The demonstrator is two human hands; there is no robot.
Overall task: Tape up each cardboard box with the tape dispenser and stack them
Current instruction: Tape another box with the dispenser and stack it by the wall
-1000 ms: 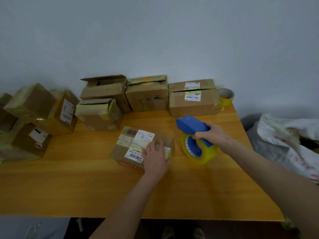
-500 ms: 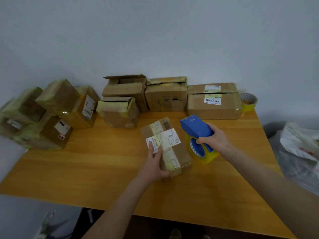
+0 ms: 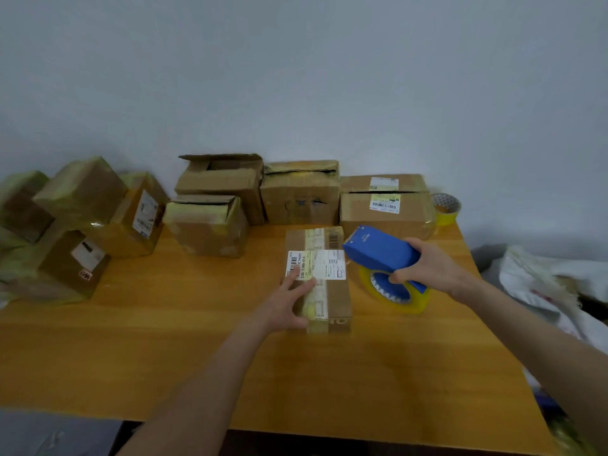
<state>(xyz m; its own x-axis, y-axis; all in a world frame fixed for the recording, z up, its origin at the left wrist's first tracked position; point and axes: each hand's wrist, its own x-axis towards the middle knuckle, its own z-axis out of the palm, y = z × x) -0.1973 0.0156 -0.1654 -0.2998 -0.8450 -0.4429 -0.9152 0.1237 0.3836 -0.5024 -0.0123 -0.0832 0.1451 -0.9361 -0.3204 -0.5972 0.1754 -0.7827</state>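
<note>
A flat cardboard box [image 3: 329, 291] with a white shipping label lies lengthwise at the middle of the wooden table [image 3: 164, 340]. My left hand [image 3: 286, 304] holds its near left corner, fingers laid on top and thumb at the front edge. My right hand [image 3: 431, 268] grips the blue tape dispenser [image 3: 381, 251] with its yellow tape roll [image 3: 394, 292], just right of the box and touching the table. Several untaped boxes [image 3: 301, 195] stand along the wall. Taped boxes [image 3: 82, 222] are piled at the left.
A spare yellow tape roll [image 3: 445, 209] sits at the table's back right corner. A white sack [image 3: 552, 291] lies off the right edge. The wall runs close behind the row of boxes. Bare wood lies in front of the flat box.
The flat box has been turned from a slant to lie lengthwise, and my left hand slid to its near left corner. The dispenser stayed just right of it.
</note>
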